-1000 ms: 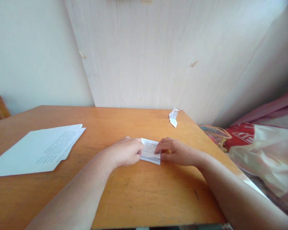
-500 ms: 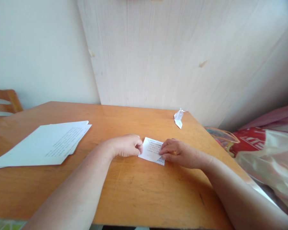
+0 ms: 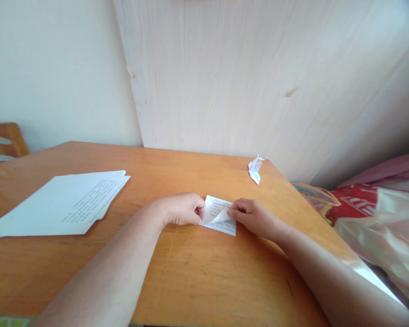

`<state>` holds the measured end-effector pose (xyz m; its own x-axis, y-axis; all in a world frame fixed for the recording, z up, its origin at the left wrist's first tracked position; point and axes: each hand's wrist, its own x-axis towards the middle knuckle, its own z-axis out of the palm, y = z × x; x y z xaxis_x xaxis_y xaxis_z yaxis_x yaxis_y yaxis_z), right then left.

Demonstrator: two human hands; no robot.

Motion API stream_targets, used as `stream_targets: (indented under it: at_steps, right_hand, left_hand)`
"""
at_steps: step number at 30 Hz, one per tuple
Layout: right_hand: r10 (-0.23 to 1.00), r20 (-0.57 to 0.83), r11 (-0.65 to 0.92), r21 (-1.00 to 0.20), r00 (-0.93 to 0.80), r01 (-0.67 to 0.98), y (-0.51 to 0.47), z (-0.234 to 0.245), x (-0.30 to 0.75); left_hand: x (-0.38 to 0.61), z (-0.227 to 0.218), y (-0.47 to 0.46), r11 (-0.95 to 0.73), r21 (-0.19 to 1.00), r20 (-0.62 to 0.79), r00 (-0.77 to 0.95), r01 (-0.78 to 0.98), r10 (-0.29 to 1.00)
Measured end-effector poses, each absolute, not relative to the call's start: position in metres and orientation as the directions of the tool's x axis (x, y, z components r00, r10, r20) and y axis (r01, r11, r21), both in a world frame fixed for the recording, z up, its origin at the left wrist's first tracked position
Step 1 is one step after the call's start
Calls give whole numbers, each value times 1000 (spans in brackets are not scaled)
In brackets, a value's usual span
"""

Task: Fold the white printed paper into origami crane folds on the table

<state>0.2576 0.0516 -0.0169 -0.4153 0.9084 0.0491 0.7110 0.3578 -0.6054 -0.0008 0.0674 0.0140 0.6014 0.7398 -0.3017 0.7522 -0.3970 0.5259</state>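
A small folded sheet of printed paper (image 3: 221, 227) lies on the wooden table between my hands. My left hand (image 3: 188, 209) is closed at its left edge, fingertips pinching or pressing the corner. With thumb and fingers pinched, my right hand (image 3: 247, 213) grips the upper layer near the right side. That layer is lifted and curls, showing printed text on the layer beneath. Farther back, near the table's far right corner, stands a folded paper figure (image 3: 255, 169), apart from both hands.
A stack of printed paper sheets (image 3: 54, 204) lies on the left of the table (image 3: 177, 281). A wooden chair (image 3: 10, 138) stands beyond the left end. Past the right edge are a red bag (image 3: 356, 200) and whitish plastic (image 3: 391, 231). A pale panel (image 3: 204, 81) rises behind.
My right hand has raised the paper's upper layer, which lay flatter before and now curls up, uncovering more of the print below. My left hand stays at the left corner.
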Motion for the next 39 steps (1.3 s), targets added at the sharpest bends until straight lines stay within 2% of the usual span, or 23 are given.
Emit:
stream_targets:
  at_steps: [7, 15, 24, 39]
  right_hand:
    - [928, 59, 330, -591, -368, 736, 54, -24, 256]
    - [945, 41, 288, -578, -326, 763, 55, -24, 254]
    - [947, 54, 294, -546, -318, 784, 52, -21, 252]
    - [946, 42, 285, -578, -321, 765, 51, -18, 252]
  left_hand:
    - [-2, 12, 71, -367, 567, -324, 610, 737, 723]
    - [-2, 13, 72, -318, 574, -316, 562, 755, 764]
    - [0, 23, 67, -339, 537, -343, 567, 772, 749]
    - [0, 14, 66, -311, 529, -345, 535, 790, 772]
